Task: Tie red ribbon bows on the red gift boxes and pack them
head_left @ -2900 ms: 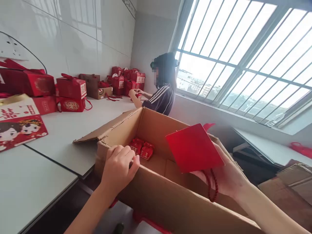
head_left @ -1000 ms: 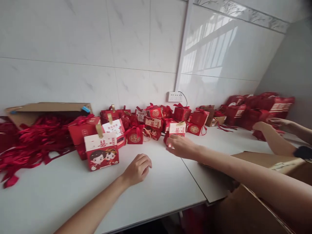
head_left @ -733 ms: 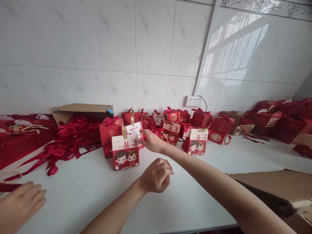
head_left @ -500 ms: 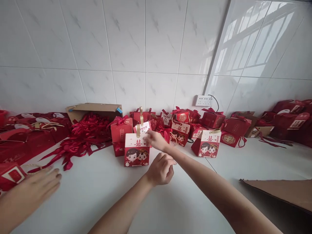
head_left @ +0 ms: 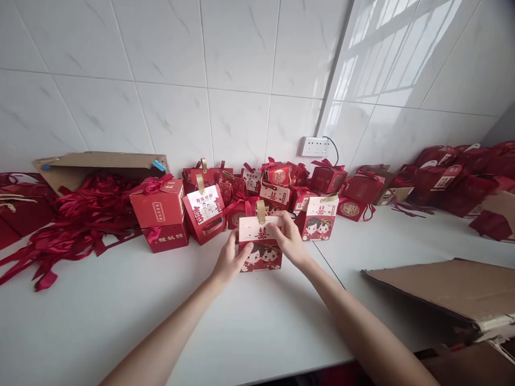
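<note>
Between my two hands stands a red and white gift box with two cartoon faces on its front and a gold ribbon loop on top. My left hand grips its left side, thumb on the front. At its upper right edge, my right hand pinches the white top, thumb in front and fingers behind. Behind to the left is a red box with a white label, beside a stack of two red boxes with a ribbon bow. A matching cartoon-face box stands to the right.
An open cardboard carton holding red ribbons lies at the left, ribbons spilling out. Several red boxes line the tiled wall under a power strip. More red bags crowd the far right. A cardboard flap juts in at the front right.
My view has swung to the right. The cartoon-face box has come away from the stack, nearer to me, and both hands now hold it. Another person's hand at the left is out of view.
</note>
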The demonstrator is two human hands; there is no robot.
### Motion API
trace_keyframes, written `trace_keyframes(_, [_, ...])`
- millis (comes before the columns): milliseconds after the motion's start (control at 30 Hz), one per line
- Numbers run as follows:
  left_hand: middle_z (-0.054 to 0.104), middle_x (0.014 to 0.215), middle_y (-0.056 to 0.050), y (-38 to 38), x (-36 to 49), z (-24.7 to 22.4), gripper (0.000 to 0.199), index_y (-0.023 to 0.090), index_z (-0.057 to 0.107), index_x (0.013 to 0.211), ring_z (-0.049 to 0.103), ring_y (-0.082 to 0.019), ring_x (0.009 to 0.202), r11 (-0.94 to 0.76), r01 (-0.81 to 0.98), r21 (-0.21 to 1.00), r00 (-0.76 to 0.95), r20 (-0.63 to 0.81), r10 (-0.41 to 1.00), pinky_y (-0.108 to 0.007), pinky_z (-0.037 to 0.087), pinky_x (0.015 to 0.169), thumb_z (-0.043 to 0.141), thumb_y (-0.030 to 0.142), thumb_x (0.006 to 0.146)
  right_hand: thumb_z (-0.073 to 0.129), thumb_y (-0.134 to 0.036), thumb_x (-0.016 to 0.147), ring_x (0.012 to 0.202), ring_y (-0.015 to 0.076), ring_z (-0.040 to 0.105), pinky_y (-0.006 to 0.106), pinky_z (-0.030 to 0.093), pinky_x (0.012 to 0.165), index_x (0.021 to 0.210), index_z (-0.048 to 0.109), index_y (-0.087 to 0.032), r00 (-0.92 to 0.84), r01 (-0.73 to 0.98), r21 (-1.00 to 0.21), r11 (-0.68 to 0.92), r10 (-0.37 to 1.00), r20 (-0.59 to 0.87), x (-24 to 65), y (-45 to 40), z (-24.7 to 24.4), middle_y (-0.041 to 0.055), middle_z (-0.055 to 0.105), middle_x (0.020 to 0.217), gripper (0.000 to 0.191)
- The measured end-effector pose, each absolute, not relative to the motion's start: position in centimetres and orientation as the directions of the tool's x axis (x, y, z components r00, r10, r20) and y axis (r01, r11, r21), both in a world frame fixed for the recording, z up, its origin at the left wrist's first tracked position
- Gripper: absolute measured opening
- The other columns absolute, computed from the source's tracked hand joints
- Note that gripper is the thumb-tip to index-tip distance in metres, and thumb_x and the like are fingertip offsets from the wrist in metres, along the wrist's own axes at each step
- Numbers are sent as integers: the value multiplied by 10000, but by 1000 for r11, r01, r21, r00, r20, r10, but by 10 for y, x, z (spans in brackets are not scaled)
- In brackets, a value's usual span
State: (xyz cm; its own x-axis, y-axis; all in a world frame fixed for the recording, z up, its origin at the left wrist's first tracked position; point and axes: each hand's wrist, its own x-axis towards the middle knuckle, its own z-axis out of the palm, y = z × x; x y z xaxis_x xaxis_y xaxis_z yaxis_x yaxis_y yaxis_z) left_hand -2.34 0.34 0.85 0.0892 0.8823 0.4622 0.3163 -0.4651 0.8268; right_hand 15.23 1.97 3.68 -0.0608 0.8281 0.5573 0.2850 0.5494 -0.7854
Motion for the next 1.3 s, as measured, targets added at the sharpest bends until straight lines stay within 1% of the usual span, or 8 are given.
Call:
trace_keyframes(367, [677, 1075, -56, -3, -25, 12, 415, 198, 503, 1102, 627, -239, 1042, -365, 384, 848, 189, 314, 930, -330, 518, 852, 512, 502, 820, 517, -473, 837, 673, 141, 519, 261, 433, 638, 786, 449, -218, 7, 278, -808, 520, 840, 543, 149, 10, 45, -5, 586, 743, 269])
trace_keyframes(667, [681, 1055, -73, -1, -28, 10, 475, 192, 477, 1156, 646, -256, 998, -386, 454, 803, 282, 281, 917, -361, 543, 814, 561, 469, 780, 526, -447, 835, 841, 173, 573, 310, 479, 771, 951, 480, -222, -5, 276, -784, 557, 816, 578, 151, 10, 43, 32, 601, 945, 257])
trace_keyframes(767, [665, 1071, -91, 3, -34, 9, 502, 205, 521, 1117, 634, -303, 1013, -441, 580, 685, 364, 266, 892, -429, 532, 843, 658, 400, 675, 557, -444, 821, 934, 187, 580, 331, 483, 822, 1140, 433, -223, -41, 168, -854, 492, 869, 492, 155, 12, 37, 53, 593, 1076, 408])
trace_keyframes(833, [654, 1087, -90, 5, -38, 9, 526, 224, 532, 1105, 622, -324, 1034, -457, 633, 625, 379, 265, 887, -458, 520, 861, 692, 358, 623, 558, -475, 812, 933, 202, 589, 349, 486, 833, 1091, 486, -200, -85, 65, -914, 401, 914, 396, 159, 18, 32, 57, 622, 1030, 398])
trace_keyframes(933, [641, 1106, -90, 6, -38, 12, 570, 223, 482, 1140, 631, -299, 1020, -411, 586, 698, 308, 278, 910, -430, 539, 840, 691, 370, 631, 587, -516, 765, 940, 234, 597, 393, 482, 865, 967, 556, -180, -35, -133, -933, 334, 939, 341, 162, 30, 25, 74, 651, 1000, 394])
trace_keyframes(1033, [566, 1216, -124, 3, -35, 18, 636, 201, 405, 1205, 595, -269, 1093, -488, 446, 750, 73, 514, 855, -413, 519, 910, 677, 415, 672, 626, -462, 724, 943, 230, 609, 410, 499, 863, 980, 547, -208, 57, -366, -885, 287, 956, 287, 162, 39, 19, 69, 654, 1029, 369])
trace_keyframes(1133, [504, 1234, -144, -5, -33, 25, 642, 199, 360, 1240, 566, -250, 1119, -691, 396, 605, -78, 771, 632, -397, 522, 911, 678, 394, 717, 643, -354, 711, 934, 194, 624, 392, 504, 892, 953, 554, -228, -40, -505, -847, 168, 975, 217, 156, 40, 15, 41, 657, 1012, 287])
trace_keyframes(1300, [512, 1167, -121, -13, -34, 32, 661, 227, 360, 1233, 556, -251, 1093, -855, 504, 125, 140, 964, 224, -429, 536, 888, 744, 285, 699, 663, -154, 616, 971, 180, 628, 379, 468, 975, 991, 569, -224, -264, -581, -814, 10, 944, 199, 146, 32, 12, 13, 671, 986, 393])
